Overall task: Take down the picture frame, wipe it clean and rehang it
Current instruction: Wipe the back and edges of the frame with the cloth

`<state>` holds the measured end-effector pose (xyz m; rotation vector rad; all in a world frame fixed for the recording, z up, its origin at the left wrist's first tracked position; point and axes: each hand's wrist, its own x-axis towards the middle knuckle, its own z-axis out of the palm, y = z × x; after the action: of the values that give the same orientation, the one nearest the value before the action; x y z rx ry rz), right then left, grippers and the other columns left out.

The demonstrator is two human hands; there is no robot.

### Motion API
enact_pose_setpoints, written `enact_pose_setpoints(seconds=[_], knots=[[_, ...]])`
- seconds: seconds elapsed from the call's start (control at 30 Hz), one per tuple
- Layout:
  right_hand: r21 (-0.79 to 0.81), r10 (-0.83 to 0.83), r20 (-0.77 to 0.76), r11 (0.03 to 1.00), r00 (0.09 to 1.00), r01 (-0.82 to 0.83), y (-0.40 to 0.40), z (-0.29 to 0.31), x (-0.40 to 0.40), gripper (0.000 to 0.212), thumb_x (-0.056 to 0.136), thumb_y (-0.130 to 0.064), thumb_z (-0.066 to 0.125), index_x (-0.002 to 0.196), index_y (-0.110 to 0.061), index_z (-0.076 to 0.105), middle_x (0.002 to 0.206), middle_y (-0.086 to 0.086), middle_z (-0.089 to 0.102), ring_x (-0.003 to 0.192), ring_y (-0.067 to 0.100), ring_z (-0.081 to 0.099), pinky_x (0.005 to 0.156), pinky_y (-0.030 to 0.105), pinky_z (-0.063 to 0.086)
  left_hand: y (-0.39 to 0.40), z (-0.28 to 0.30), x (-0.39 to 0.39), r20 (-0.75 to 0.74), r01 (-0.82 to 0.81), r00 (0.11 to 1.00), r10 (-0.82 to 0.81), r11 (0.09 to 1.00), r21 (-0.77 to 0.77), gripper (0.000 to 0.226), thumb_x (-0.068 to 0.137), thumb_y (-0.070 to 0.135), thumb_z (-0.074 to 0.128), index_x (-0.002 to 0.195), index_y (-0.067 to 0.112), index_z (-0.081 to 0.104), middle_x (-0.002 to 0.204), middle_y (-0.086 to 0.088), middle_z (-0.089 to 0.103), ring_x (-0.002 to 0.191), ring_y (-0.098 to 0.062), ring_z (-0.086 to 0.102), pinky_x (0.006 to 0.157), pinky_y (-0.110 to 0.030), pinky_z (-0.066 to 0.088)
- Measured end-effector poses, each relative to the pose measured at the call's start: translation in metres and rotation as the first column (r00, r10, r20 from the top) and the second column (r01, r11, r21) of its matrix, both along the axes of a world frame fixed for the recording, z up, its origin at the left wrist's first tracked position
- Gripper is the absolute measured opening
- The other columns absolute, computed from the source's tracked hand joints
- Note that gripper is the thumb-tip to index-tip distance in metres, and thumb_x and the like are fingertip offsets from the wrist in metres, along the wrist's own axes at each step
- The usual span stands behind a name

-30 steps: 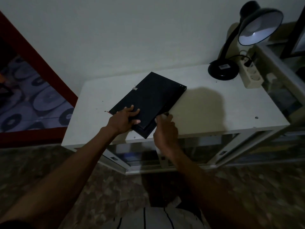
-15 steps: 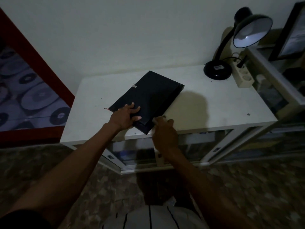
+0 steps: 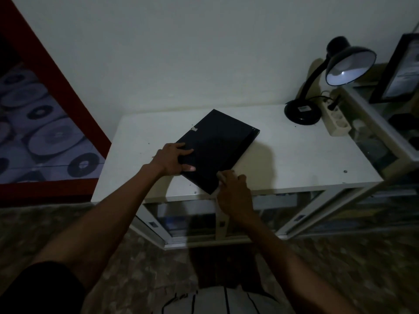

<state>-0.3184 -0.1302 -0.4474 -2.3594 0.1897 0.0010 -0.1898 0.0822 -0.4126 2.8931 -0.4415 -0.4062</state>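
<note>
A black picture frame (image 3: 217, 150) lies back side up on the white table (image 3: 294, 155), turned diagonally, with a small metal hanger (image 3: 194, 129) on its far left edge. My left hand (image 3: 172, 158) grips the frame's left corner, fingers on top and thumb along the near edge. My right hand (image 3: 233, 191) is curled round a small pale cloth (image 3: 221, 176) and presses it against the frame's near right edge, close to the near corner. Most of the cloth is hidden inside the hand.
A black desk lamp (image 3: 340, 71) and a white power strip (image 3: 336, 121) stand at the table's far right. A second framed picture (image 3: 399, 69) leans on a glass cabinet (image 3: 374, 141) to the right. A red-framed doorway (image 3: 45, 71) is on the left.
My right hand has slid a little along the frame's near right edge with the cloth. The left hand keeps its hold and the frame has barely moved.
</note>
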Motion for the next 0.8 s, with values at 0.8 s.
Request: enact_pose_setpoints(seconds=[0.8], knots=[[0.402, -0.024, -0.268, 0.906, 0.963, 0.135, -0.026, 0.001, 0.054, 0.033, 0.099, -0.029, 0.055, 0.132, -0.022, 0.057, 0.114, 0.003, 0.063, 0.079, 0.01, 0.064, 0.046, 0.011, 0.043, -0.008, -0.007, 0.03, -0.102, -0.145, 0.985, 0.136, 0.986, -0.081, 0.124, 0.054, 0.073, 0.081, 0.152, 0.015, 0.03, 0.149, -0.014, 0.043, 0.133, -0.032, 0.044, 0.109, -0.043, 0.04]])
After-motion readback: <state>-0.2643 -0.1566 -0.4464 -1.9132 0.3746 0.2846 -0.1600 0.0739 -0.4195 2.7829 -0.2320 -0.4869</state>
